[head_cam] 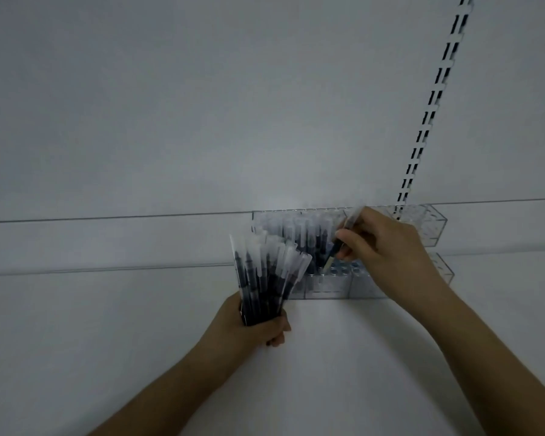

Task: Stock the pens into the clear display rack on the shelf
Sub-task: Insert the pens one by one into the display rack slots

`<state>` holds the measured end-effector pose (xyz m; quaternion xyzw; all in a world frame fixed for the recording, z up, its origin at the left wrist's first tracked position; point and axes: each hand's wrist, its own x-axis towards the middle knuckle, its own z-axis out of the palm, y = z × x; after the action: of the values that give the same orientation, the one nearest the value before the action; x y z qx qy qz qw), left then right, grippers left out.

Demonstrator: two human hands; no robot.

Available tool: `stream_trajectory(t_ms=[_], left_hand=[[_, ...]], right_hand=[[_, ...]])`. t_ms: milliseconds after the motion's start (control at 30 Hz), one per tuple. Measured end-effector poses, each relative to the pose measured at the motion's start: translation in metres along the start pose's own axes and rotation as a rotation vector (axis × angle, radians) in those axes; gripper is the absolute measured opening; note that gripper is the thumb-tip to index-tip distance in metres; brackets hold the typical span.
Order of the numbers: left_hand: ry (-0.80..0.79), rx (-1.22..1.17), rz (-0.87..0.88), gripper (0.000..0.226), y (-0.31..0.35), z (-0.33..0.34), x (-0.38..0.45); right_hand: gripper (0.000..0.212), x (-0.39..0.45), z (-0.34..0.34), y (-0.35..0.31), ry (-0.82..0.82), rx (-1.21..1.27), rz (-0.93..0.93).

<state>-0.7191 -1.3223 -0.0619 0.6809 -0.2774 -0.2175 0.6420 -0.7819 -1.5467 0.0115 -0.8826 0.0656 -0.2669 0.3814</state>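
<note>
1. The right hand (387,247) pinches a single dark pen with a clear cap (343,239), tilted, its lower end just above the holes of the clear plastic display rack (328,286) on the white shelf (139,309).
2. The left hand (252,325) is fisted round a fanned bundle of dark, clear-capped pens (265,278).
3. Next, I judge, the pen must be lined up with an empty hole and pushed down.
4. The rack's rear rows hold standing pens (299,234); the nearer holes look empty.
</note>
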Motion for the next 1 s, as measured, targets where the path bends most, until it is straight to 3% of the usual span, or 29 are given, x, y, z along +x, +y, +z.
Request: stream_trajectory(t_ms=[133, 233, 433, 567, 733, 800, 1000], left_hand=[[-0.002, 0.027, 0.022, 0.026, 0.000, 0.001, 0.000], [-0.007, 0.061, 0.027, 0.010, -0.001, 0.000, 0.001], [-0.024, 0.087, 0.022, 0.006, 0.000, 0.000, 0.002], [-0.014, 0.089, 0.011, 0.012, -0.001, -0.001, 0.002], [0.016, 0.050, 0.007, 0.024, -0.001, 0.000, 0.003], [0.030, 0.095, -0.001, 0.016, 0.001, 0.002, 0.002], [0.023, 0.171, -0.008, 0.012, 0.004, 0.006, 0.001]], right_hand=[[0.026, 0.009, 0.012, 0.005, -0.143, -0.277, -0.010], [0.037, 0.010, 0.025, 0.006, -0.201, -0.538, -0.047], [0.055, -0.001, 0.027, 0.023, 0.069, -0.618, -0.237], [0.062, -0.012, 0.025, 0.026, 0.217, -0.408, -0.398], [0.061, -0.023, 0.046, 0.019, -0.002, -0.140, -0.428], [0.054, -0.022, 0.053, 0.020, -0.046, -0.068, -0.383], [0.038, -0.018, 0.036, 0.015, 0.021, 0.215, -0.308]])
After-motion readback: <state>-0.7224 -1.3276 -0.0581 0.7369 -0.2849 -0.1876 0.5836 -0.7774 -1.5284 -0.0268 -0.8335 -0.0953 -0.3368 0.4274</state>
